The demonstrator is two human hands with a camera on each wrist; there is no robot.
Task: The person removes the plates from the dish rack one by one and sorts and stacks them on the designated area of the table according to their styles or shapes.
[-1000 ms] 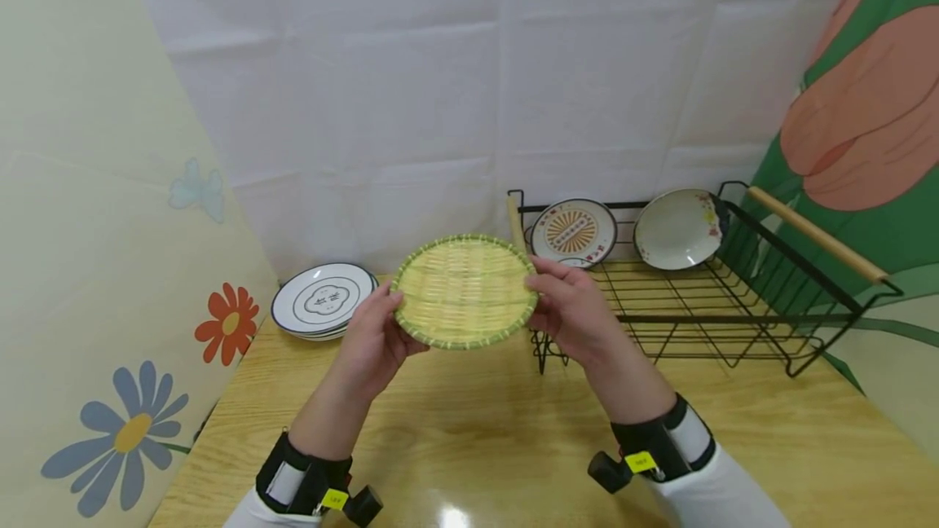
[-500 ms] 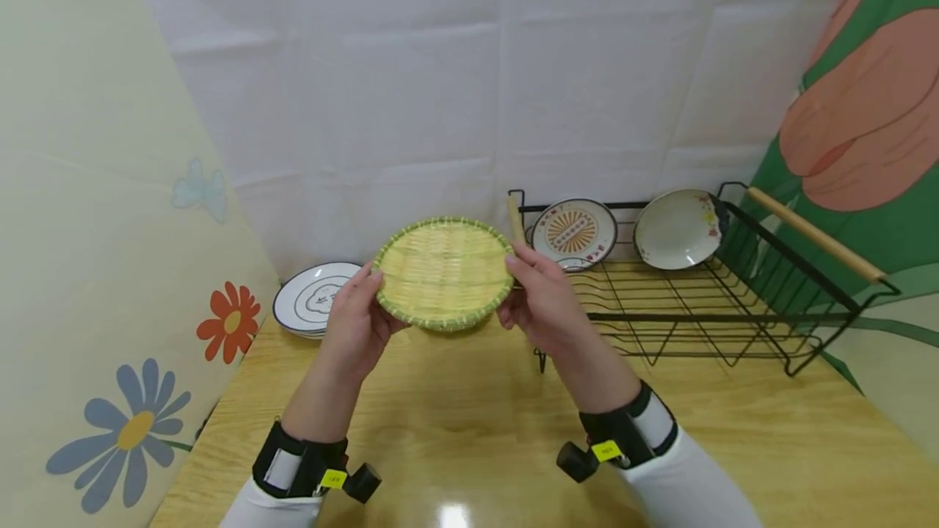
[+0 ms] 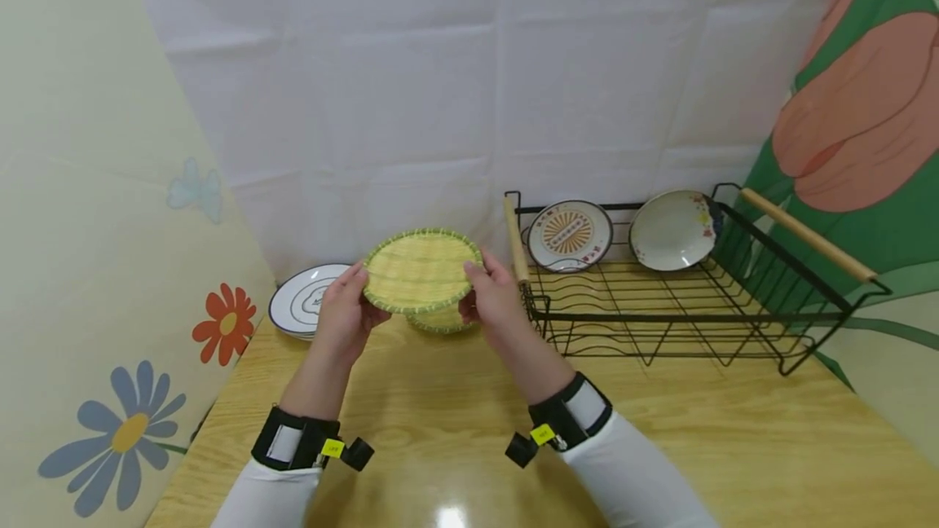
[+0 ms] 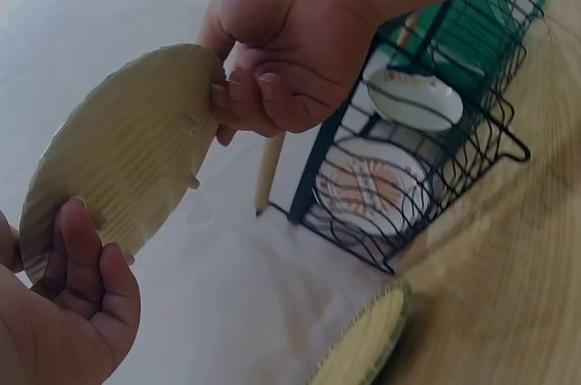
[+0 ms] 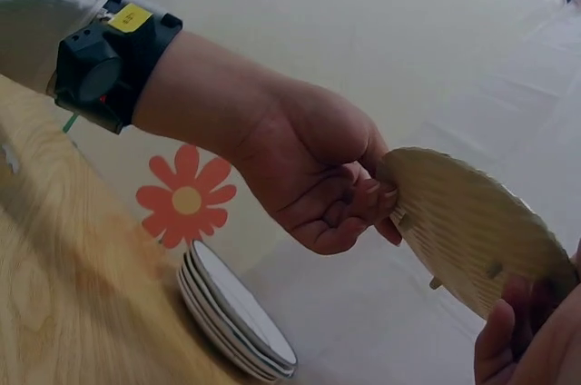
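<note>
Both hands hold a round woven bamboo tray (image 3: 423, 270) with a green rim, raised above the table and tilted toward the head camera. My left hand (image 3: 342, 316) pinches its left edge, thumb on top and fingers beneath. At the right edge my right hand (image 3: 493, 292) grips it the same way. Its underside (image 4: 136, 149), with small stubby feet, shows in the left wrist view. Below and behind it, a second bamboo tray (image 3: 444, 321) sits on the table, mostly hidden in the head view. The left hand is close to stacked plates (image 3: 293, 300), which it partly covers.
A black wire dish rack (image 3: 682, 318) with wooden handles stands on the right of the wooden table (image 3: 455, 406). A sunburst-patterned plate (image 3: 570, 236) and a floral-edged dish (image 3: 671, 232) lean at its back. White cloth (image 3: 352, 88) hangs behind.
Both hands have carried the bamboo tray to the left and farther from the head camera. The second bamboo tray on the table has come into view beneath it.
</note>
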